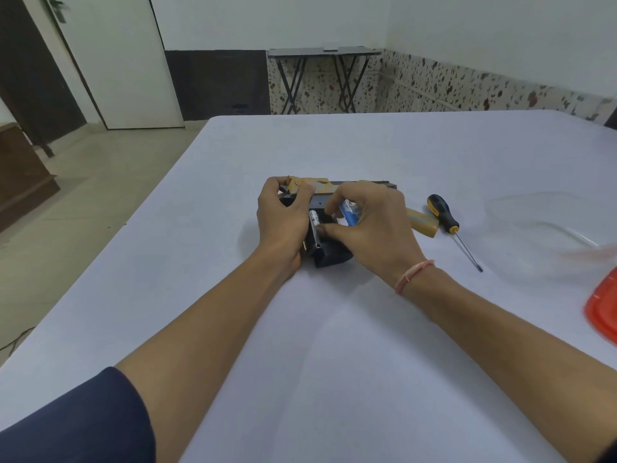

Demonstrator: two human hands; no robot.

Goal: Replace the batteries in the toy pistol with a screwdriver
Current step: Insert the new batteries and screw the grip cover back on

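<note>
The black and gold toy pistol (329, 253) lies on its side on the white table (334, 345), grip toward me. My left hand (283, 222) clasps its rear end and holds it down. My right hand (374, 225) hovers over the open grip, thumb and forefinger pinched on a silver battery (314, 225) lying in the compartment. A blue and white battery (350, 213) shows under the right palm. The gold compartment cover (422, 222) lies just right of the pistol. The black and yellow screwdriver (449, 225) rests on the table beyond it, tip toward me.
A clear plastic container (547, 228) stands at the right, with a red lid (604, 312) at the right table edge. The table's left edge drops to the floor. A folding table (322, 53) stands by the far wall.
</note>
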